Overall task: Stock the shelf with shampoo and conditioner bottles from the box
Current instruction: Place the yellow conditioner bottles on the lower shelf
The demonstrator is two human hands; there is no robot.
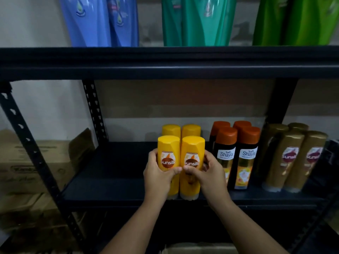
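Note:
Two yellow Sunsilk bottles stand side by side at the front of the dark shelf [113,180]. My left hand [159,177] grips the left yellow bottle [168,153], thumb across its front. My right hand [209,175] grips the right yellow bottle [192,153] the same way. Both thumbs meet below the labels. Two more yellow bottles [180,130] stand upright right behind them.
Dark bottles with orange caps [236,158] stand just right of my right hand, then gold Sunsilk bottles [291,160]. Blue, teal and green bottles [198,21] fill the upper shelf. Cardboard boxes [36,162] sit left of the rack's perforated post [29,143].

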